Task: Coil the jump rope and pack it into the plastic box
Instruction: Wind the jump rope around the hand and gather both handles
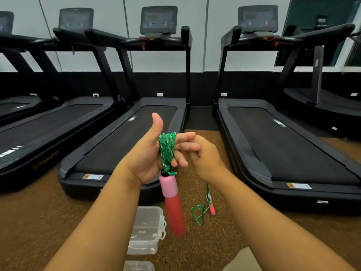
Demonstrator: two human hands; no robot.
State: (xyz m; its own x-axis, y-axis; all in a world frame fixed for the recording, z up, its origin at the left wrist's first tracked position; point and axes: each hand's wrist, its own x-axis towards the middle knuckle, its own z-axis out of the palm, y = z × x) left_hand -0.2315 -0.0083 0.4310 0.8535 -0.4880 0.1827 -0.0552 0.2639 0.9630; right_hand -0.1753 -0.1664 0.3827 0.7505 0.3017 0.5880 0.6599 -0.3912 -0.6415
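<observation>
The green jump rope point(167, 148) is wound in several turns around the fingers of my left hand point(154, 153), whose thumb points up. One pink and red handle point(172, 204) hangs below that hand. My right hand point(205, 157) is curled beside the left fingertips, and a strand of rope drops from under it to a loose tangle point(200, 212) on the floor. The second handle point(212, 207) lies there. The clear plastic box point(146, 229) stands open on the floor below my hands.
Black treadmills point(121, 137) stand in a row ahead, with another treadmill point(283, 145) to the right. Brown speckled floor point(48, 222) runs between and before them. A clear lid point(138, 266) lies at the bottom edge, near the box.
</observation>
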